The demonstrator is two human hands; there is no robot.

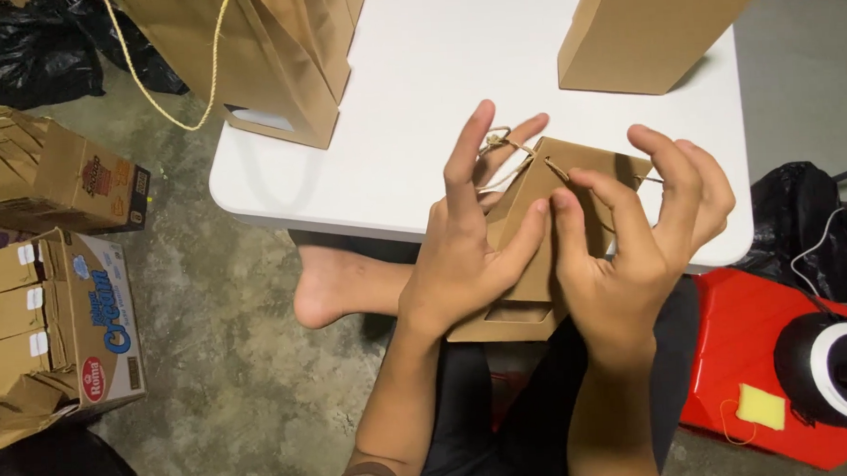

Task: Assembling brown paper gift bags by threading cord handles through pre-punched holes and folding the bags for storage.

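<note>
Home packing spot: concrete floor (240,366), cardboard boxes (60,316), white table (419,97) w/ paper bags (276,55).

Both hands, left hand (466,251) and right hand (630,249), gripped a small brown paper bag (537,262) at the white table (419,97) edge, fingers splayed.

White table (419,97) bears 2 standing brown paper bags (276,55) (651,28), 1 per far corner
</note>
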